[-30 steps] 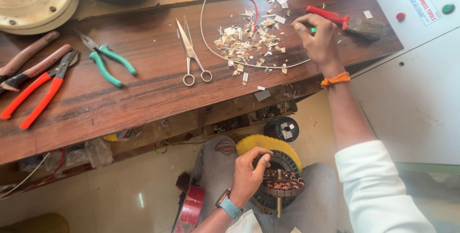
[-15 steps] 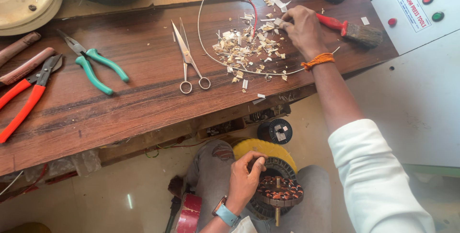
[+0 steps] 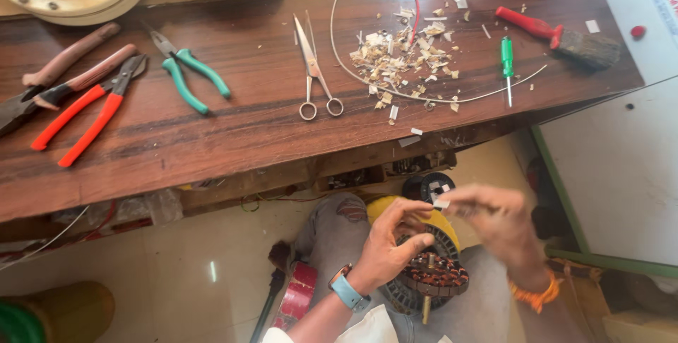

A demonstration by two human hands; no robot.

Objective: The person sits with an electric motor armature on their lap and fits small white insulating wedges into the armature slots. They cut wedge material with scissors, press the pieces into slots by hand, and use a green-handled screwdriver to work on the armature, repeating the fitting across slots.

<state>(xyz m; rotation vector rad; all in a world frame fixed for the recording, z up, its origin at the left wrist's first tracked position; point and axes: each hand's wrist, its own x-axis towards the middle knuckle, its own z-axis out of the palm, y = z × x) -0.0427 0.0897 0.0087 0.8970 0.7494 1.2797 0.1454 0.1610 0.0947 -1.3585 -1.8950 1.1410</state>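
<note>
Spanning the top of the view, the wooden surface [image 3: 212,131] carries pliers [image 3: 191,75], scissors [image 3: 314,68] and paper scraps [image 3: 406,61]. Below it, a wound stator [image 3: 431,276] (probably heavy and rigid, best gripped by its outer rim, clear of the delicate copper) rests on the lap. The left hand [image 3: 385,248] hovers half-open above it; the blurred right hand [image 3: 494,223] pinches a small white slip [image 3: 441,204], likely light and flimsy.
</note>
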